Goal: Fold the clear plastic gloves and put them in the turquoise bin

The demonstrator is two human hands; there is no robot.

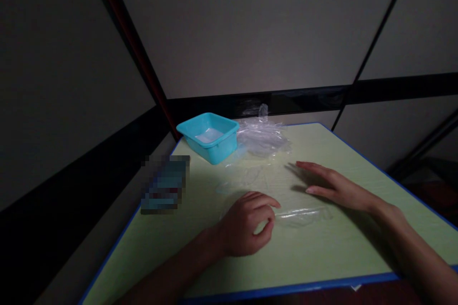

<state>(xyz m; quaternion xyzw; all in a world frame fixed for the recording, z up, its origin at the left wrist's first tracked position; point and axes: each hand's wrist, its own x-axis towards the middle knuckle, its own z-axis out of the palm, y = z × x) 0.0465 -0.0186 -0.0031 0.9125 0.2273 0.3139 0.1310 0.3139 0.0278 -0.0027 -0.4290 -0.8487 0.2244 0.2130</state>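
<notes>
My left hand (250, 224) is over the front middle of the table, its fingers curled and the thumb tip meeting a finger in a ring. A flat clear plastic bag (304, 217) lies on the tabletop, one edge running up to those fingertips; the hand covers part of it. To the right, my right hand (332, 185) hovers above the table, fingers stretched out and thumb apart, holding nothing. Behind both hands sits a crumpled heap of clear plastic bags (265, 138).
A turquoise plastic basket (223, 147) stands at the back left, with something whitish inside. In front of it, a pixelated flat object (164, 186) lies by the left edge. The pale green table (315, 262) has a blue rim, and panelled walls (250, 33) rise behind it.
</notes>
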